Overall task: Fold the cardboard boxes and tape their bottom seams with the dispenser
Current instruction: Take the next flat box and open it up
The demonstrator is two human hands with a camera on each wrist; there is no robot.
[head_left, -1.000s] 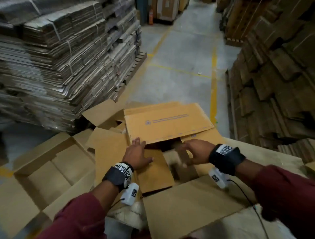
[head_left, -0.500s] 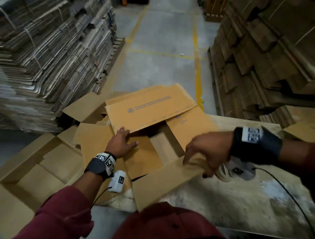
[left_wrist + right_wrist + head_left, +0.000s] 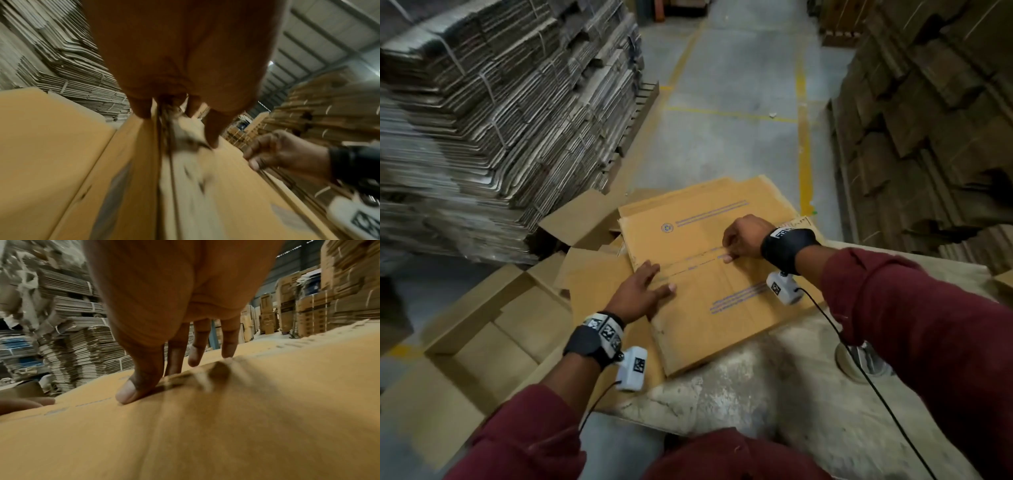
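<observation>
A tan cardboard box point(image 3: 705, 308) lies on the table with its two long flaps folded down, meeting at a seam point(image 3: 695, 262) across its middle. My left hand point(image 3: 643, 291) lies flat, fingers straight, pressing the flaps at the seam's left end; the left wrist view shows its fingertips point(image 3: 211, 139) on the cardboard. My right hand point(image 3: 743, 236) presses its thumb and fingertips point(image 3: 127, 392) onto the seam further right. A roll of tape point(image 3: 854, 363) sits on the table, half hidden under my right forearm. No dispenser handle shows.
The worn grey table point(image 3: 774, 404) ends just left of the box. Open cardboard boxes point(image 3: 482, 342) sit on the floor to the left. Tall stacks of flat cardboard stand left point(image 3: 500, 120) and right point(image 3: 928, 120), with a concrete aisle point(image 3: 732, 137) between.
The box's flaps stood open before. My right hand lifted the near flap and folded it over; both long flaps now lie shut and both hands press on the seam.
</observation>
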